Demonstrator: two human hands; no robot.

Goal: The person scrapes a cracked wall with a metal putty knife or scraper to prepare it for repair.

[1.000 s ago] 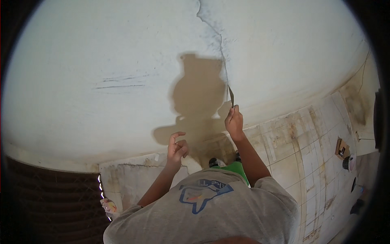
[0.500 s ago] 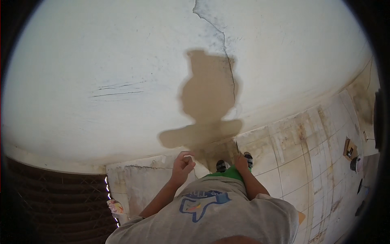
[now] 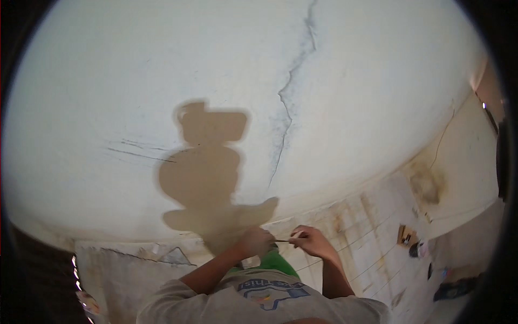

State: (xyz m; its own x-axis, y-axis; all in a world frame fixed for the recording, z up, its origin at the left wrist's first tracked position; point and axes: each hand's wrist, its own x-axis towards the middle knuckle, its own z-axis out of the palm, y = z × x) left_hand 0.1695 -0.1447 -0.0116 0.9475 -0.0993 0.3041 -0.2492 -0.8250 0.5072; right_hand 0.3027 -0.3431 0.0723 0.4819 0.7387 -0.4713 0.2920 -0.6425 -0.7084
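Both hands meet on a thin blade below the cracked wall.

Left hand (image 3: 258, 241) clenched, right hand (image 3: 313, 243) pinching; a slim tool, likely a scraper or putty knife (image 3: 284, 240), spans between them, gripped at both ends. Crack (image 3: 286, 102) runs down the pale plastered wall (image 3: 377, 97) above the hands. Head-and-shoulders shadow (image 3: 208, 173) lies left of the crack. Stained tiled floor (image 3: 372, 243) right of the hands; small objects (image 3: 413, 243) scattered farther right, too small to identify.
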